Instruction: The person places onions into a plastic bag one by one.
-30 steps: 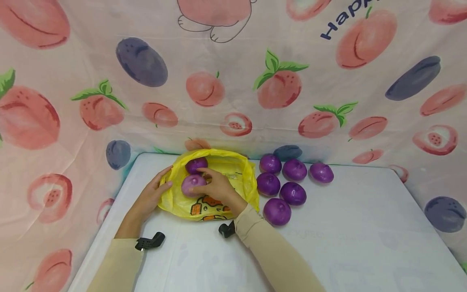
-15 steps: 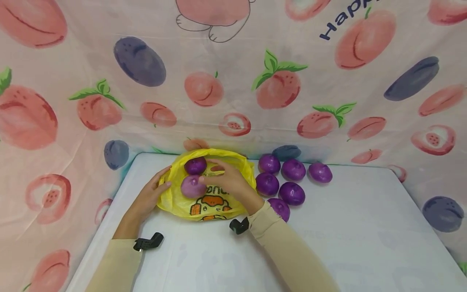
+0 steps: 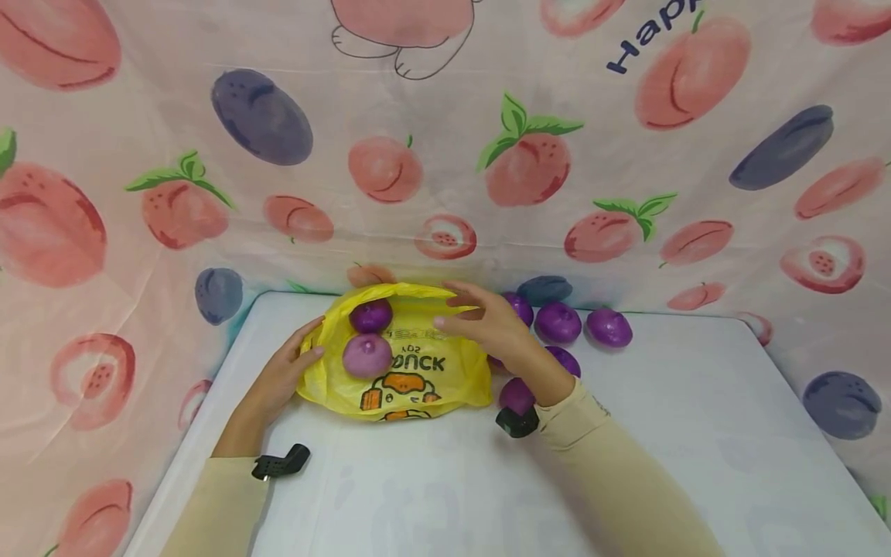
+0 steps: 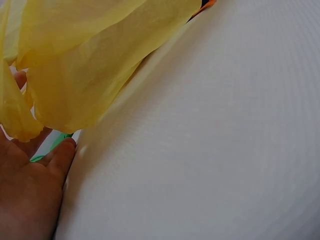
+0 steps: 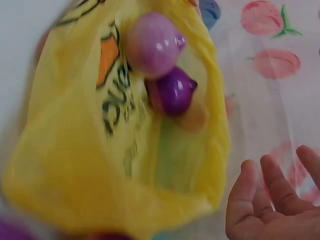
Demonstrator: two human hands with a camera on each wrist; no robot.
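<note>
A yellow plastic bag (image 3: pixel 455 371) with a duck print lies on the table with its mouth spread wide. Inside it, toward the left, are a light purple onion (image 3: pixel 366 356) and a darker purple onion (image 3: pixel 371 316), both seen too in the right wrist view. My left hand (image 3: pixel 281 379) rests against the bag's left edge, fingers extended and thumb held apart; folds of the bag hide part of its fingers in the left wrist view. Over the bag's right edge hovers my right hand (image 3: pixel 497 329), fingers spread, holding nothing.
Right of the bag sit several more purple onions (image 3: pixel 558 322), some partly hidden by my right hand and wrist. One onion (image 3: pixel 609 328) stands at the group's right end. A fruit-patterned cloth (image 3: pixel 445 155) hangs behind the white table (image 3: pixel 696 433).
My right hand has let go of the light purple onion inside the bag and moved right, to the bag's right edge. My left hand stays at the left edge.
</note>
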